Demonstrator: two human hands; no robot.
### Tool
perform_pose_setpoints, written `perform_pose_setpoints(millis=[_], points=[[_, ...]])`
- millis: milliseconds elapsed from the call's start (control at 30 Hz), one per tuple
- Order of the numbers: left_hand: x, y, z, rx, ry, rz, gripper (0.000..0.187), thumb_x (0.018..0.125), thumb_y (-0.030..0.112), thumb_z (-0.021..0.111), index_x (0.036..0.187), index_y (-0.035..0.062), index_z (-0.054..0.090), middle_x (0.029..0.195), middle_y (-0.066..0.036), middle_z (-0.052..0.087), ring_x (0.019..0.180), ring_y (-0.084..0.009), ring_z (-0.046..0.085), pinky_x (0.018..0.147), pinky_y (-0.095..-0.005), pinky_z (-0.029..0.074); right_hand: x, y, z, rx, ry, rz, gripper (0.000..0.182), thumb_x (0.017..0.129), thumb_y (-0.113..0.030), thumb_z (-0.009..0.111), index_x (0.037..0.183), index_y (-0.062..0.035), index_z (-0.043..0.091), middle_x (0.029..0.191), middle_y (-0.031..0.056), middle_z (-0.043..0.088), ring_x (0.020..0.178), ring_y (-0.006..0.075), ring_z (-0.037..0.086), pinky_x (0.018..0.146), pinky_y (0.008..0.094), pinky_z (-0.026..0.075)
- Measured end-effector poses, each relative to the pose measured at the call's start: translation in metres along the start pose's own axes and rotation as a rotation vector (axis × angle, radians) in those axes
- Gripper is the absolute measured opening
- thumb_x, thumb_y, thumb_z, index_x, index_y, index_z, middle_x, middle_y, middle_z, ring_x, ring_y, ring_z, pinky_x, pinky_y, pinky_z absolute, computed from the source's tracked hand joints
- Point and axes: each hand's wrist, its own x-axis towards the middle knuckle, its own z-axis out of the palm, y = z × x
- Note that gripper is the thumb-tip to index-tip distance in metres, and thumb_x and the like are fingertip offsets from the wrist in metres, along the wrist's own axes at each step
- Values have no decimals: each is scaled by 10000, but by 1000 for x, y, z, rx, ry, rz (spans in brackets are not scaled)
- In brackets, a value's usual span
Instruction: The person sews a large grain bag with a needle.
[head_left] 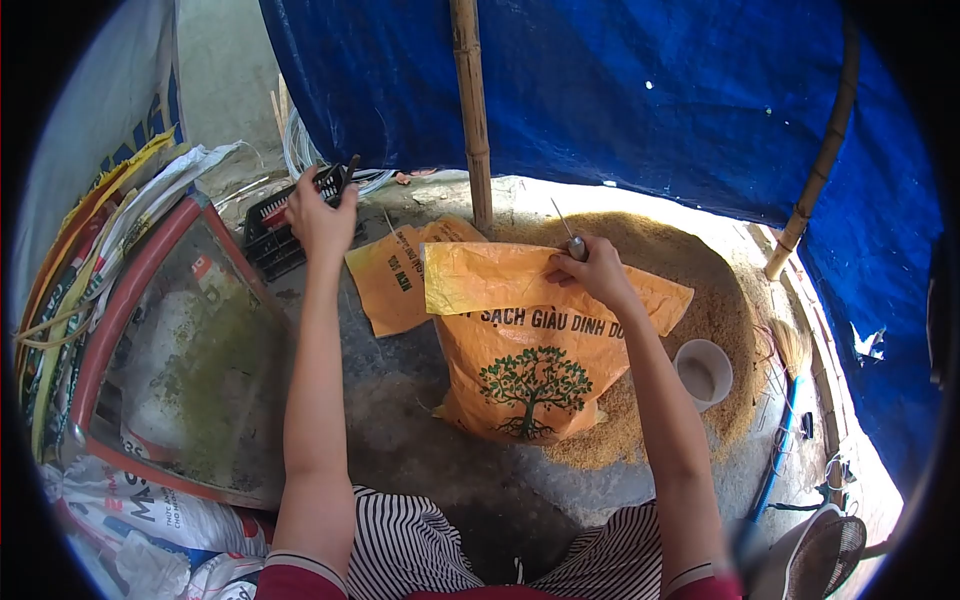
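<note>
My right hand [595, 275] is closed around an awl [576, 246], its thin metal spike pointing up and slightly left. That hand rests at the folded top of an orange sack [530, 350], which stands upright, printed with a tree and black lettering. Farther left, my left hand [320, 217] reaches over a black plastic crate [272, 238]. A slim dark object [350, 173] shows between its thumb and fingers; its kind cannot be made out. Behind the full sack lies a flat orange sack [388, 280], partly covered by it.
Yellowish grain-like material [715, 290] is heaped behind and right of the sack, with a white tub [703, 373] in it. A red-framed glass panel [180, 350] and stacked sacks [100, 240] stand left. Bamboo poles [472, 110], blue tarp [640, 90] and a broom [785, 420] border the area.
</note>
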Motion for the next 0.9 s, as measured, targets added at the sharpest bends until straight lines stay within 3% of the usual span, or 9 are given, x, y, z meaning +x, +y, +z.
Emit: perform_pose_setpoints(millis=[33, 133, 200, 267, 367, 433, 500, 600, 900], points=[[-1, 25, -16, -92, -178, -37, 399, 754, 232, 689, 1100, 61, 588, 1115, -161, 548, 1142, -317, 450, 974, -423, 347, -1, -2, 0, 10, -9, -3, 130, 832, -70, 616, 854, 56, 597, 757, 144, 679, 705, 191, 690, 617, 287, 555], [-17, 87, -33, -603, -426, 117, 138, 754, 125, 677, 845, 25, 651, 916, -126, 612, 912, -264, 584, 848, -355, 446, 1, -1, 2, -11, -13, -2, 134, 832, -70, 619, 855, 59, 593, 755, 144, 676, 682, 198, 688, 588, 286, 561], [-34, 122, -39, -723, -655, 353, 145, 756, 129, 677, 839, 21, 627, 917, -93, 610, 911, -233, 580, 794, -325, 453, 0, -4, 3, -44, -8, 2, 137, 833, -71, 620, 856, 61, 590, 752, 144, 673, 667, 203, 687, 568, 285, 563], [-57, 141, -40, -674, -829, 515, 165, 763, 130, 665, 881, 19, 634, 939, -106, 605, 956, -268, 570, 851, -365, 441, -4, -11, 3, -3, -13, 21, 162, 836, -75, 622, 890, 73, 587, 756, 137, 663, 634, 211, 684, 534, 282, 557], [-89, 149, -27, -624, -694, 588, 206, 766, 129, 655, 939, 18, 642, 965, -115, 601, 998, -307, 553, 888, -413, 423, -6, -11, 0, 17, -55, 23, 221, 852, -100, 630, 981, 63, 556, 738, 105, 636, 600, 193, 668, 512, 275, 557], [-94, 147, -20, -628, -733, 564, 251, 768, 120, 645, 986, -4, 634, 975, -134, 609, 985, -332, 557, 869, -427, 427, -8, -15, -2, 19, -76, 32, 231, 856, -112, 628, 990, 62, 558, 745, 102, 634, 589, 186, 663, 504, 271, 552], [-93, 140, -14, -629, -975, 427, 233, 781, 126, 642, 976, -1, 641, 971, -167, 626, 998, -335, 564, 907, -424, 417, -10, -17, -3, 22, -101, 43, 241, 859, -124, 626, 999, 60, 559, 752, 99, 632, 579, 179, 658, 497, 266, 546], [-92, 133, -5, -592, -961, 425, 201, 780, 108, 626, 948, -1, 642, 917, -175, 636, 923, -348, 591, 853, -422, 443, -11, -18, -6, 92, -102, 24, 260, 868, -134, 611, 1036, 59, 568, 779, 99, 630, 576, 166, 654, 492, 262, 542], [-83, 114, 6, -581, -1052, 210, 206, 773, 121, 633, 939, -2, 646, 904, -147, 670, 868, -294, 632, 783, -368, 479, -18, -19, -54, -43, 199, -71, 222, 859, -74, 571, 1043, 40, 617, 795, 129, 666, 570, 176, 664, 523, 285, 545]])
